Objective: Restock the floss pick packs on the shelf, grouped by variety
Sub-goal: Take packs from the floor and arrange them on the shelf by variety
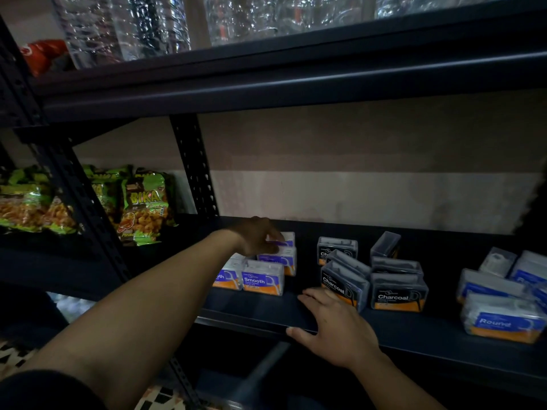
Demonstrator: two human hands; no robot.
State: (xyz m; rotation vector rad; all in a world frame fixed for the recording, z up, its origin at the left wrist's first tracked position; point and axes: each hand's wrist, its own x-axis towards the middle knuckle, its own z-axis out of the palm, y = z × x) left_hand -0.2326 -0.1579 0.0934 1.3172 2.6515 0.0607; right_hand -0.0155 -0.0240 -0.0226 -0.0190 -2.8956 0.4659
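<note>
Three groups of floss pick packs sit on the dark shelf (266, 309). On the left are purple-labelled Smooth packs (262, 281), some stacked. My left hand (257, 236) reaches over them with its fingers closed on the top rear Smooth pack (286, 239). Black Charcoal packs (398, 294) stand in the middle, one of them tipped at the back. Blue Round packs (503, 321) lie at the right. My right hand (334, 324) rests flat on the shelf's front edge, fingers spread, touching the nearest Charcoal pack (340, 284).
Green snack bags (145, 202) fill the neighbouring shelf to the left, behind a perforated upright post (194, 164). The shelf above holds clear plastic-wrapped bottles (148, 25). A pale wall closes the back of the shelf.
</note>
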